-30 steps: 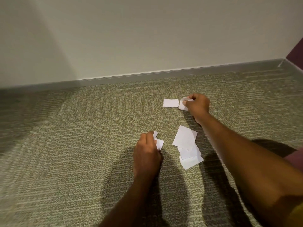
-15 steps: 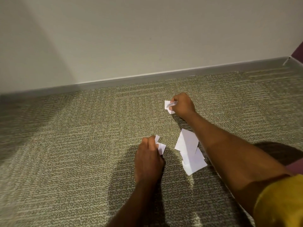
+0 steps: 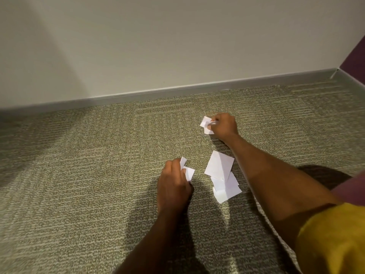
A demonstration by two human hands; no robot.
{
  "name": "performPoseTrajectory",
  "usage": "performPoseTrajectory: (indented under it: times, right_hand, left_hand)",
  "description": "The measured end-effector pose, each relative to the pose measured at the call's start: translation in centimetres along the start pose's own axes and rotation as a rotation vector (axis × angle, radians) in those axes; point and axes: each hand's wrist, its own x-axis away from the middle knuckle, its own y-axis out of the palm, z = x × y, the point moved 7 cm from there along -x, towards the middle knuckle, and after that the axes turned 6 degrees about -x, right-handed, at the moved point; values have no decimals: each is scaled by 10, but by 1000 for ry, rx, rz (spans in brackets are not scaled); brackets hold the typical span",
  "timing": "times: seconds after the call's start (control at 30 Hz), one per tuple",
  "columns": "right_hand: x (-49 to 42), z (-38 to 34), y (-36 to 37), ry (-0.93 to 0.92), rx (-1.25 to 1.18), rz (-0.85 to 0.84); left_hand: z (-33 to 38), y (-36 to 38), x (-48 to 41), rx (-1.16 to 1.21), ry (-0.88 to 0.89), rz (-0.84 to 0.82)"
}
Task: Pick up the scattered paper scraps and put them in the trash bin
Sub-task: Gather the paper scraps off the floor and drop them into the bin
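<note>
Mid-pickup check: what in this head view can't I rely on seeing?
- Trash bin: nowhere in the head view, outside the frame.
- Left hand: curled fingers cover most of its paper scraps; count unclear.
- Right hand: likewise hides part of its crumpled scraps.
- Pile on the carpet: sheets overlap, lower ones partly covered.
- Carpet beneath the right forearm: blocked by the arm.

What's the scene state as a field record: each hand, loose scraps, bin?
left hand: grips white scraps
right hand: pinches crumpled scraps, farther out toward the baseboard
loose pile: overlapping white paper pieces flat on the carpet, between the two forearms
trash bin: not in view
task state: loose pile not yet picked up, nothing binned in view
</note>
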Motion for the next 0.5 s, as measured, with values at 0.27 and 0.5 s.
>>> performPoseTrajectory:
  times: [0.27,0.5]
  right_hand:
    - [46,50,-63,176,50,198]
    - [123,80,-93,258,44,236]
  left_hand:
    - [-3,4,4,-5,25,52]
    - [-3,6,2,-111,-37,-18]
